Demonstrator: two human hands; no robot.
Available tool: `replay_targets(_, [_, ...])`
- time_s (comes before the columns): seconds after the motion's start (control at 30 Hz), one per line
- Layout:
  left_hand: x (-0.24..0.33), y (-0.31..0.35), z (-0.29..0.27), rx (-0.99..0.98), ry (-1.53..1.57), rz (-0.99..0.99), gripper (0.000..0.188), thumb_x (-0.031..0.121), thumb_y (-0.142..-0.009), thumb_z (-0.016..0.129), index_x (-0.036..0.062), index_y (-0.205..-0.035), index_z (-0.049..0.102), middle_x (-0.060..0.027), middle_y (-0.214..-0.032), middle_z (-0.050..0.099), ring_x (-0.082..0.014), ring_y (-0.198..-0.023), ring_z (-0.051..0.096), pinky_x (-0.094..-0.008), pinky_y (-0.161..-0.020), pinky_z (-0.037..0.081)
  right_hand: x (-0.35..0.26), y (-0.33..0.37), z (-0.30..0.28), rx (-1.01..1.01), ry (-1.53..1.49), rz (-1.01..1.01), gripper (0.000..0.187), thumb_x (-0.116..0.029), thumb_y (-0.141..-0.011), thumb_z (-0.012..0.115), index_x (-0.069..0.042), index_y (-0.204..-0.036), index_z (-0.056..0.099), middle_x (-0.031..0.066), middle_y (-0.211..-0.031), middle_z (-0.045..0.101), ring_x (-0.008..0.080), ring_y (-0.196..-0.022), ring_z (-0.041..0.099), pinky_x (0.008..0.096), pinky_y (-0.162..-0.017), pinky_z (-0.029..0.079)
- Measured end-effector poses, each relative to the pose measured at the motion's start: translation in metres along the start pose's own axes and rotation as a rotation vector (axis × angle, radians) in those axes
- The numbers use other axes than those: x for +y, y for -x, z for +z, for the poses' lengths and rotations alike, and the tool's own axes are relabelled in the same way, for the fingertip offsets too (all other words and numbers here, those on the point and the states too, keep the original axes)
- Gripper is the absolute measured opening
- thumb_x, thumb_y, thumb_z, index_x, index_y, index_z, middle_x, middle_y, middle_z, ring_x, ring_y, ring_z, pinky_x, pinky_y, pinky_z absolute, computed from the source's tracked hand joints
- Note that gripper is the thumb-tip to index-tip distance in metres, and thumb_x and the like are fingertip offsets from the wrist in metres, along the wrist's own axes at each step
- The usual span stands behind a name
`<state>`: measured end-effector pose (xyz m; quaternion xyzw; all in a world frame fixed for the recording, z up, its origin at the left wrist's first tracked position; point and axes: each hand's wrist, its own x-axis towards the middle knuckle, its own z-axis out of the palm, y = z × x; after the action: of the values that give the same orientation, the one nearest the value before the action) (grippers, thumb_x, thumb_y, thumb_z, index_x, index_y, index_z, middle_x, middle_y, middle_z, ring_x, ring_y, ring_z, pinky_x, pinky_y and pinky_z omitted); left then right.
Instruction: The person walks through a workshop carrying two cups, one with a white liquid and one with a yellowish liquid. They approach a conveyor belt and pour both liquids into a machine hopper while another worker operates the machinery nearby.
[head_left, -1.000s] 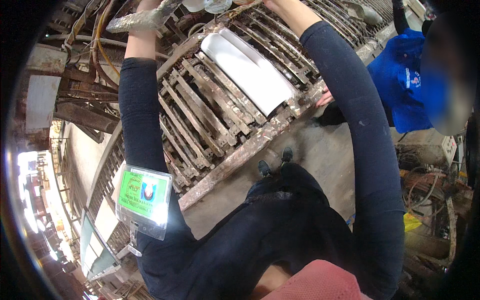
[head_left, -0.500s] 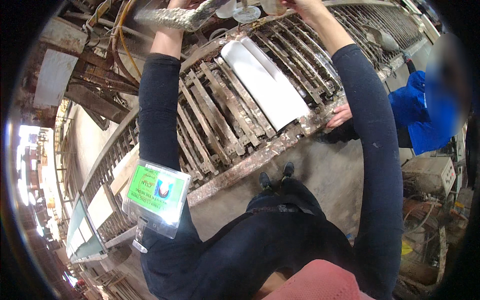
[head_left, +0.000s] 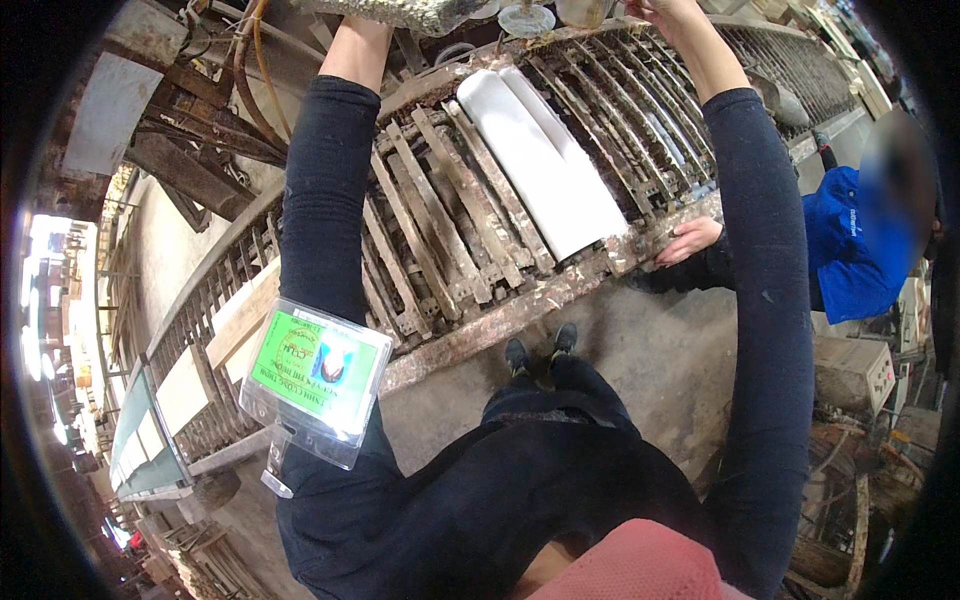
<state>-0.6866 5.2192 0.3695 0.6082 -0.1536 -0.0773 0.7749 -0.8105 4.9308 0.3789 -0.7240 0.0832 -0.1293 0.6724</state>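
My left forearm reaches up to the top edge; the hand itself is out of sight past a grey, crusted bar (head_left: 405,12) that crosses in front of the wrist. At the top edge my right hand (head_left: 662,10) shows only in part, its fingers curled together; what they hold, if anything, cannot be made out. Just left of it are a round, pale brownish object (head_left: 583,10) and a clear disc-like piece (head_left: 526,20). Nearer to me, a long white panel (head_left: 540,170) with a narrower white strip along its far side lies across the slatted conveyor (head_left: 440,190).
A co-worker in blue (head_left: 850,240) stands at the right, with a hand (head_left: 690,242) by the conveyor's rusty near rail (head_left: 480,330). Pale boards (head_left: 240,330) lie on slats at the left. A grey box (head_left: 852,372) stands at the lower right. Hoses (head_left: 240,70) hang at the upper left.
My right hand has moved to the right along the top edge. The crusted bar, blurred before, has shifted up and right, partly out of view. The white panel stays on the slats.
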Motion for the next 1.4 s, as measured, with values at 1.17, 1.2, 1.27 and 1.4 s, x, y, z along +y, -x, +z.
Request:
replay_targets(1.17, [-0.069, 0.114, 0.112, -0.127, 0.453, -0.316, 0.009, 0.004, -0.081, 0.051, -0.0012, -0.079, 0.043, -0.0095, -0.087, 0.038, -0.0172, -0.079, 0.048, -0.0341, -0.084, 0.051, 0.043, 0.162, -0.177, 0.107, -0.307, 0.102, 0.013, -0.017, -0.082, 0.055, -0.005, -0.085, 0.053, 0.0025, -0.073, 0.053, 0.0079, -0.061, 0.048, 0.0211, -0.059, 0.042])
replay_targets(1.2, [-0.068, 0.102, 0.117, -0.096, 0.483, -0.282, 0.010, 0.005, -0.081, 0.050, -0.0017, -0.079, 0.043, -0.0096, -0.086, 0.038, -0.0174, -0.078, 0.048, -0.0355, -0.081, 0.052, 0.039, 0.164, -0.179, 0.056, -0.312, 0.087, 0.012, -0.018, -0.082, 0.056, -0.007, -0.084, 0.052, 0.0021, -0.072, 0.053, 0.0072, -0.060, 0.048, 0.0206, -0.059, 0.043])
replay_targets(1.27, [-0.069, 0.086, 0.139, 0.070, 0.479, -0.226, 0.011, 0.004, -0.079, 0.050, -0.0028, -0.081, 0.041, -0.0110, -0.084, 0.039, -0.0205, -0.078, 0.050, -0.0394, -0.074, 0.055, 0.036, 0.172, -0.184, 0.089, -0.295, 0.076, 0.011, -0.018, -0.083, 0.055, -0.007, -0.085, 0.052, 0.0019, -0.072, 0.053, 0.0069, -0.059, 0.048, 0.0207, -0.059, 0.042])
replay_targets(1.4, [-0.078, 0.051, 0.139, 0.187, 0.706, -0.123, 0.008, 0.008, -0.081, 0.051, 0.0014, -0.081, 0.055, -0.0112, -0.075, 0.055, -0.0221, -0.056, 0.055, -0.0311, -0.045, 0.047, 0.030, 0.183, -0.177, 0.033, -0.311, 0.055, 0.009, -0.017, -0.084, 0.053, -0.008, -0.084, 0.050, 0.0017, -0.071, 0.053, 0.0062, -0.059, 0.048, 0.0201, -0.060, 0.042])
